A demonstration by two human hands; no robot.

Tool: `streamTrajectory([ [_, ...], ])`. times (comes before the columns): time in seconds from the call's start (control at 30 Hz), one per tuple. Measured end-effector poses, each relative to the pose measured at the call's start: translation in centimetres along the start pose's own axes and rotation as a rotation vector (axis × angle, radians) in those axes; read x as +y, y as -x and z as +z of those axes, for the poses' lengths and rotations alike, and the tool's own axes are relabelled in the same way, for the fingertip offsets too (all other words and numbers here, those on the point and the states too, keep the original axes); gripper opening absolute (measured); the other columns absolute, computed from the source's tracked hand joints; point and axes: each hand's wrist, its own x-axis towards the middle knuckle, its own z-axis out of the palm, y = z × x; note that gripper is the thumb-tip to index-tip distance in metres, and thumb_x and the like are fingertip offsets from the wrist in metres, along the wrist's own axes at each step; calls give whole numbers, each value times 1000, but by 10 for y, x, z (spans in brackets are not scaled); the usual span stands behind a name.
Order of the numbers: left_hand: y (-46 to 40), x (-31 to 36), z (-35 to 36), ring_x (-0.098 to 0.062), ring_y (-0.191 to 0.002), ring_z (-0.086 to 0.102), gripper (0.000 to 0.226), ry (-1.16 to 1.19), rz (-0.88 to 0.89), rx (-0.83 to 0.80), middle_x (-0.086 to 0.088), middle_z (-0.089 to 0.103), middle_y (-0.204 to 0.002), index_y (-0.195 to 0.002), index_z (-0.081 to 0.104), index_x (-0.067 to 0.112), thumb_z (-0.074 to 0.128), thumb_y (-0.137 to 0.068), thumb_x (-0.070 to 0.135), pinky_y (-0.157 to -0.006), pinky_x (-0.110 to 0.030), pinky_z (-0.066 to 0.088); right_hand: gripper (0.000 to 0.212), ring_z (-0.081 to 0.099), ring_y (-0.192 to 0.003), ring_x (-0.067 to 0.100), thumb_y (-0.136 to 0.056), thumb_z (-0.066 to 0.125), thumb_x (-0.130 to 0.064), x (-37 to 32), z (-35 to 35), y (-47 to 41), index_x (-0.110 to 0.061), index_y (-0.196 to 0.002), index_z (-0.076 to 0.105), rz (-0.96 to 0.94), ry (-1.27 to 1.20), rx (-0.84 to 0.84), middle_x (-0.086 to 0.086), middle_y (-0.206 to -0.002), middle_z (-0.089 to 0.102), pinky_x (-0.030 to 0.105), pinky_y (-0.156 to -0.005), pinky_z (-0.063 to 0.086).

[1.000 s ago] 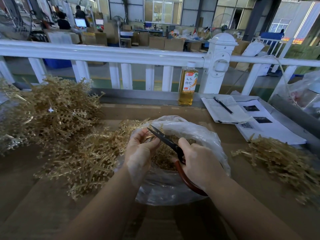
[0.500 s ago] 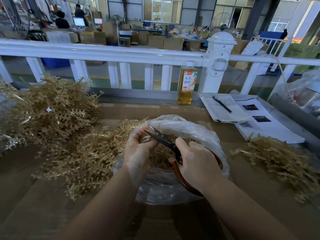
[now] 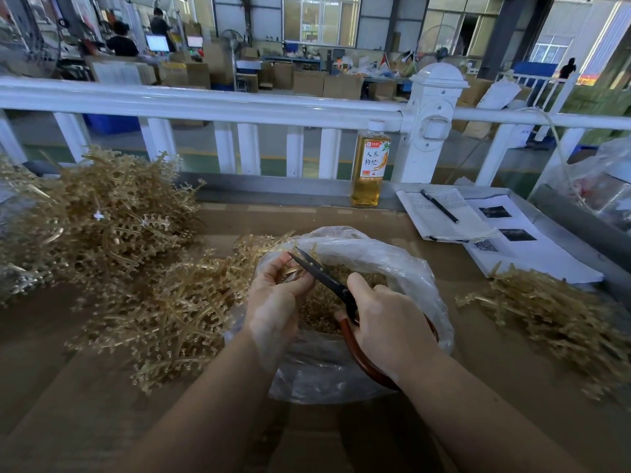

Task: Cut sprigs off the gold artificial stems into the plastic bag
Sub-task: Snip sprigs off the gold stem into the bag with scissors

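Left hand [image 3: 273, 302] over open clear plastic bag [image 3: 392, 261], fingers curled round small gold sprig piece [image 3: 290, 273]. Right hand [image 3: 389, 329] grips scissors [image 3: 327, 278] by red-brown loop handles, dark blades at sprig piece, tips pointing up-left. Bag on brown table [image 3: 68, 387], cut gold sprigs [image 3: 321, 308] inside. Big heap of gold artificial stems [image 3: 102, 233] left of bag, smaller heap [image 3: 553, 315] right. Tea bottle [image 3: 370, 165] upright by white railing [image 3: 205, 104], beside it notebook [image 3: 440, 216] with pen [image 3: 439, 206].

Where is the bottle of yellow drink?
The bottle stands upright at the far edge of the table, just left of the white fence post and left of the open notebook.
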Motion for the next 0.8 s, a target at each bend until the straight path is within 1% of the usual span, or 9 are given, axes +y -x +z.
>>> streamTrajectory([
  [0.1, 1, 0, 0, -17, -75, 71, 47, 4, -17, 2, -10, 68, -92, -113, 56, 6, 55, -76, -22, -62, -21, 56, 18, 47, -62, 12, -96, 51, -37, 0, 0, 1, -24, -107, 44, 6, -19, -7, -7, -71, 49, 20, -55, 36],
  [0.23, 1, 4, 0, -21, -82, 67, 40, 64, -107, 14, -16, 63, -102, -114, 54, -1, 47, -80, -21, -62, -24, 58, 23, 52, -64, 8, -93, 57, -42, 0, -3, 0, -26, -96, 41, 57, -144, -33, -12, -72, 53, 19, -58, 40],
  [0.3, 2, 7, 0, -23, -80, 63, 27, 80, -173, 30, -16, 62, -94, -105, 58, -3, 46, -84, -14, -64, -27, 59, 25, 57, -67, 6, -90, 61, -43, 0, -5, -2, -26, -95, 42, 109, -253, -59, -15, -74, 54, 19, -63, 47],
  [0.37, 2, 10, 1, -21, -71, 62, 8, 45, -209, 65, -12, 63, -79, -93, 61, -1, 54, -88, -1, -64, -29, 58, 26, 60, -71, 6, -89, 63, -42, -1, -8, -4, -25, -93, 44, 164, -336, -85, -15, -74, 55, 20, -66, 49],
  [0.4, 2, 10, 2, -20, -69, 63, 6, 6, -218, 85, -10, 65, -76, -90, 62, 0, 59, -88, 5, -62, -29, 59, 26, 60, -72, 7, -89, 64, -42, -1, -8, -5, -24, -91, 45, 187, -367, -98, -15, -73, 54, 21, -67, 49],
  [0.5, 0, 8, 6, -18, -67, 66, 4, -107, -246, 141, -9, 68, -74, -86, 64, 2, 66, -83, 3, -53, -24, 56, 25, 56, -69, 5, -89, 64, -42, -2, -10, -10, -24, -89, 46, 243, -442, -131, -15, -71, 53, 19, -64, 43],
  [0.63, 2, 9, 11, -12, -46, 65, 9, -88, -255, 153, -4, 65, -52, -79, 61, 4, 61, -87, 1, -45, -23, 54, 26, 57, -70, 3, -90, 61, -45, -4, -11, -13, -23, -92, 49, 283, -547, -177, -10, -77, 59, 16, -62, 39],
  [0.73, 4, 10, 13, -9, -43, 62, 18, -89, -279, 125, -1, 63, -48, -74, 59, 8, 57, -91, 5, -42, -21, 52, 27, 57, -69, 3, -91, 60, -47, -4, -12, -14, -23, -93, 48, 296, -568, -205, -11, -77, 59, 15, -60, 36],
  [0.8, 5, 11, 15, -10, -43, 61, 17, -76, -325, 109, 0, 61, -48, -76, 58, 11, 55, -93, 9, -42, -20, 51, 27, 57, -70, 1, -91, 58, -48, -4, -12, -13, -23, -94, 47, 294, -559, -214, -12, -78, 59, 14, -58, 35],
])
